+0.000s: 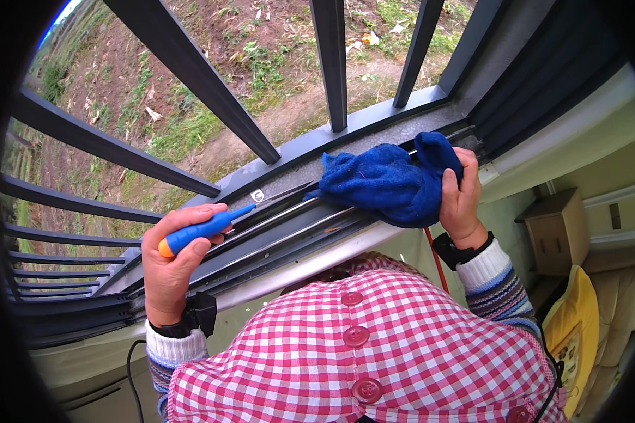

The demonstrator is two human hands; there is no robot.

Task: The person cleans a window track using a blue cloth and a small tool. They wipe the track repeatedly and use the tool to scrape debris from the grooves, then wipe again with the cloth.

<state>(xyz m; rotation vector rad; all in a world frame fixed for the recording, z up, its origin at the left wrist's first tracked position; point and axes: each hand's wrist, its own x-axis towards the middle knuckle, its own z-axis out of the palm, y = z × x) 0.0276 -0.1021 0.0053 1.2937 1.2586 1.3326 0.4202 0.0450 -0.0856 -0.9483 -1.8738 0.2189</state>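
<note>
My left hand (pixel 177 254) grips the blue handle, orange at its end, of a slim tool (pixel 203 229). The tool's thin metal shaft points right, towards a bunched blue cloth (pixel 386 182); whether its tip touches the cloth cannot be told. My right hand (pixel 463 198) holds the right end of this cloth, with the thumb in front and the fingers partly hidden behind it. The cloth lies over the metal rails of a sliding window track (pixel 296 224). Small dark specks and bits of debris lie in the track to the left of the cloth.
Dark metal window bars (pixel 336 69) rise beyond the track, with soil and grass outside. A pale sill edge (pixel 301 267) runs along the near side. At the right are a dark corrugated panel (pixel 555 74), a wooden cabinet (pixel 558 227) and a yellow cushion (pixel 574 328). A red rod (pixel 437 259) stands below the cloth.
</note>
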